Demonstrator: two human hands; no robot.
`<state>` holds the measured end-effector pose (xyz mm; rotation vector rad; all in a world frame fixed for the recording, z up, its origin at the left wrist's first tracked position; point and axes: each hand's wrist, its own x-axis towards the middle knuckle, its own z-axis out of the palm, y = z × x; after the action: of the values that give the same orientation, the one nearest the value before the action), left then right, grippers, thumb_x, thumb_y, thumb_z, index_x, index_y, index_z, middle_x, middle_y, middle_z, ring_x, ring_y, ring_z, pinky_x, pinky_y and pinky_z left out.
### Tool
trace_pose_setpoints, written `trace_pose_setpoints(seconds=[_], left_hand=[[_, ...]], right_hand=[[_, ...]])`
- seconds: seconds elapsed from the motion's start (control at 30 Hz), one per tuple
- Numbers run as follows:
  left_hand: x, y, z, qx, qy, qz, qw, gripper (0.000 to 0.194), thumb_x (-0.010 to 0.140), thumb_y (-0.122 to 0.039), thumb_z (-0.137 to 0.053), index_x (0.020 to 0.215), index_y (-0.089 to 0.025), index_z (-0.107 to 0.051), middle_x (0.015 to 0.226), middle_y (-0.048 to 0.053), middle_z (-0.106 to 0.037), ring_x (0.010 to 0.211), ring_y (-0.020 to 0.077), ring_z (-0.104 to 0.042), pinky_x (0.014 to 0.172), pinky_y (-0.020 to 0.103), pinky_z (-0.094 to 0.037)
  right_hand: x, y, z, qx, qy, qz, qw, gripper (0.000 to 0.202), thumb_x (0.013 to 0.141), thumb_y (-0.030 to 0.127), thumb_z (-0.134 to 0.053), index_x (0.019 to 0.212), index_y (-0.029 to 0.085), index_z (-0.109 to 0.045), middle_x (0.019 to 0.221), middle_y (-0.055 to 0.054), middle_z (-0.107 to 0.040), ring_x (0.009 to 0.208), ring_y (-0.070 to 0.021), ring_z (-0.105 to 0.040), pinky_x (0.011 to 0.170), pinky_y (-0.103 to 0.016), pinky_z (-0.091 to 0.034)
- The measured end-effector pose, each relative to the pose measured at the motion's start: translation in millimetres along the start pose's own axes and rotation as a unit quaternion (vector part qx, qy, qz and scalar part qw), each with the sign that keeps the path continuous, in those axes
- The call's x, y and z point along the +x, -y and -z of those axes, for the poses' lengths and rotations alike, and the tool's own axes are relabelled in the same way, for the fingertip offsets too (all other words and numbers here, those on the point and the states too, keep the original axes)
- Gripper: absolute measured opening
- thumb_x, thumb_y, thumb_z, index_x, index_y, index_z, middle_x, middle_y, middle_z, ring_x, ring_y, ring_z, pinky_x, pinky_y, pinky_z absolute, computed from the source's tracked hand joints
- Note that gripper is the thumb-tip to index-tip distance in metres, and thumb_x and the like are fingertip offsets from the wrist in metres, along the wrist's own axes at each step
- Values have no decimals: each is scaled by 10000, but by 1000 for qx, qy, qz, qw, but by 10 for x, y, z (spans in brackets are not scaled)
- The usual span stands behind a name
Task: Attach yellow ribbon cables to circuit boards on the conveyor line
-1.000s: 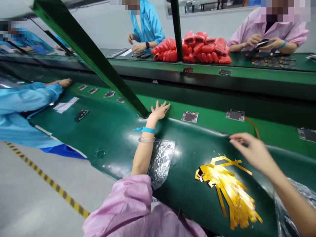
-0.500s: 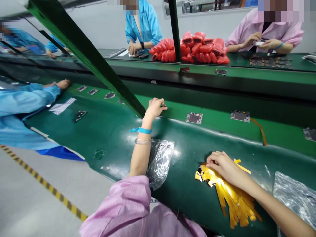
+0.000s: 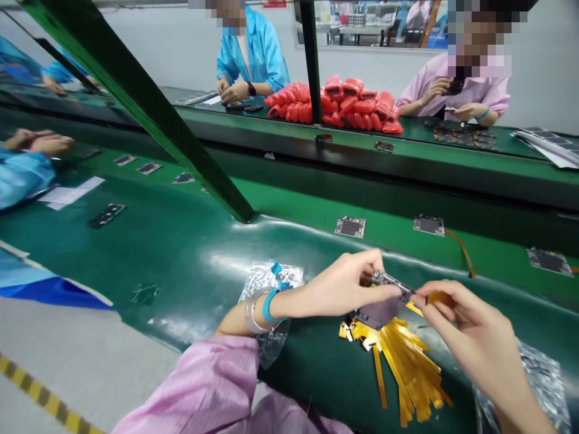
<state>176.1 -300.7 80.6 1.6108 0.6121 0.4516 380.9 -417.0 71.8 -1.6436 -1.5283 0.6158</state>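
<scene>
A: Nearest you: pile of yellow strips (image 3: 409, 374), 2 o'clock. Fingers?

B: Your left hand (image 3: 341, 284) pinches the board (image 3: 379, 311), thumb on top, at 1 o'clock over the pile. Your right hand (image 3: 479, 331) pinches a strip (image 3: 438, 297) by the board's edge.

A: Step?

B: Judged: lining up strip end with board edge. Contact hidden by your fingertips; can't tell if seated. Your move calls for a steady left hold, small right-hand shifts.

A: Farther out?

B: Belt (image 3: 292, 202), other boards (image 3: 350, 226) on it, 1 to 2 o'clock. Beyond, red bundles (image 3: 350, 103), 12 o'clock.
</scene>
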Motion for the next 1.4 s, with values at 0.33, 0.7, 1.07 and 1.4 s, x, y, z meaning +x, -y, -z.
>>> trace_pose_setpoints(seconds=[0.33,0.7,1.07,1.4], left_hand=[[-174,-47,-145,45,-25,0,999,371,896,-501,-711,825,-202,-504,716,-22,-616,639,114,-531,605,249,-417],[97,110,-174,-248,-44,125,960,421,896,-528,-709,885,-203,-442,694,-72,-484,578,66,-420,539,210,-341],[-76,36,-88,-109,32,52,992,322,858,-378,-790,929,-180,-545,821,-25,-606,751,104,-543,678,253,-437],[-106,20,-91,-10,62,39,997,251,894,-373,-738,1054,-195,-662,987,21,-695,875,154,-623,790,289,-504]], right_hand=[[-76,54,-21,-93,4,122,988,143,980,161,-592,1031,282,-647,658,69,-413,530,-119,-451,536,-229,-398],[-171,81,61,83,2,-27,996,274,1033,447,-549,1254,285,-574,679,39,-520,534,-147,-517,465,-225,-449],[-92,-12,123,-23,105,-55,993,333,1006,499,-582,862,236,-728,750,-12,-694,604,-154,-570,496,-256,-400],[-67,53,147,-27,151,-10,988,241,1021,419,-594,893,277,-741,766,22,-720,643,-148,-611,564,-240,-456]])
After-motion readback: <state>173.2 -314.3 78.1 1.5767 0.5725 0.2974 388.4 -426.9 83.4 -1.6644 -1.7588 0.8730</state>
